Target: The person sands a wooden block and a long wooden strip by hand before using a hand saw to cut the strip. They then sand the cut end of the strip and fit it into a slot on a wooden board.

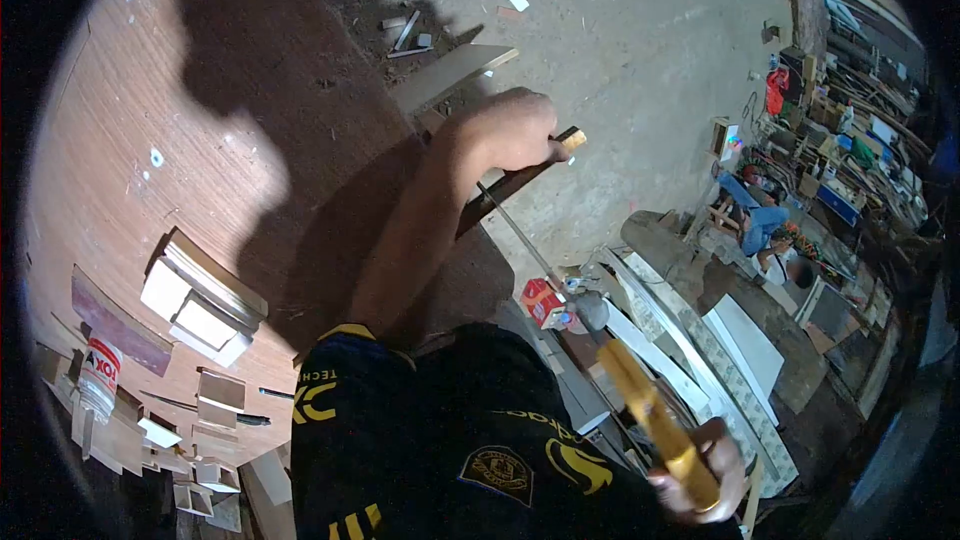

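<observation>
My left hand (520,130) is closed around a dark brown wooden strip (510,185), whose pale cut end shows past the fingers. The strip slants over the edge of the brown wooden table (100,120). In my right hand (715,475), at the lower right, is the yellow handle of what looks like a saw (655,420). Its long, thin metal part runs up toward the strip and meets or crosses it just below my left hand. Blur hides the detail of the handle. A flat board (455,75) juts from the table edge beyond my left hand.
Small wooden box pieces (205,305) and a bottle with a red label (98,380) stand on the table. Long boards (690,340) and a red box (543,303) lie near my right arm. Another person (765,230) sits among clutter at the right.
</observation>
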`<act>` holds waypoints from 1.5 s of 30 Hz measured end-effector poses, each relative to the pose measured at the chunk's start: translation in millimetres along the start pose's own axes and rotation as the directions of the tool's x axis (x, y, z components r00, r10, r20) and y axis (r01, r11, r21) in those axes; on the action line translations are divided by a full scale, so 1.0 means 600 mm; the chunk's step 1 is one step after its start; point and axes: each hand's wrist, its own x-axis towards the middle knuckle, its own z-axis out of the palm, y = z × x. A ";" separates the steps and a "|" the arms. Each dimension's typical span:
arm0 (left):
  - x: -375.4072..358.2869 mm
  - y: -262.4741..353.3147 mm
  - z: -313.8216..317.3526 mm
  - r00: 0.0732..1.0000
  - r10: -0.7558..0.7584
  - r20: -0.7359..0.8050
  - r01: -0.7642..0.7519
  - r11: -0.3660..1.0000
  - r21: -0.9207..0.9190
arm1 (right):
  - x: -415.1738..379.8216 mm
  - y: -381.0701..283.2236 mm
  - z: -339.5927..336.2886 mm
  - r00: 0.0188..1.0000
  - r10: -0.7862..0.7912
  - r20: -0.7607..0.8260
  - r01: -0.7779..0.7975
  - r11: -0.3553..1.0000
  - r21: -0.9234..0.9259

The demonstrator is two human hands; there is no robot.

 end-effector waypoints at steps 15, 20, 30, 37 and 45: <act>0.010 -0.012 0.002 0.991 0.129 -0.020 -0.128 0.991 0.041 | 0.044 -0.055 -0.015 0.947 0.306 0.099 -0.322 0.897 0.303; 0.020 -0.027 0.020 0.985 0.145 -0.090 -0.140 0.988 0.059 | 0.058 -0.029 0.017 0.997 0.022 0.071 -0.026 0.998 0.059; 0.016 -0.008 -0.016 0.954 0.139 -0.267 -0.276 0.759 -0.589 | 0.048 -0.033 -0.025 0.817 0.576 -0.024 -0.576 0.817 0.021; -0.023 0.003 -0.052 0.960 -0.044 -0.278 -0.184 0.646 -0.741 | 0.010 0.074 0.036 0.793 0.604 -0.078 -0.520 0.738 0.431; -0.077 0.013 -0.049 0.852 -0.144 -0.504 -0.338 0.584 -0.738 | -0.056 0.138 0.107 0.797 0.579 -0.169 -0.404 0.720 0.564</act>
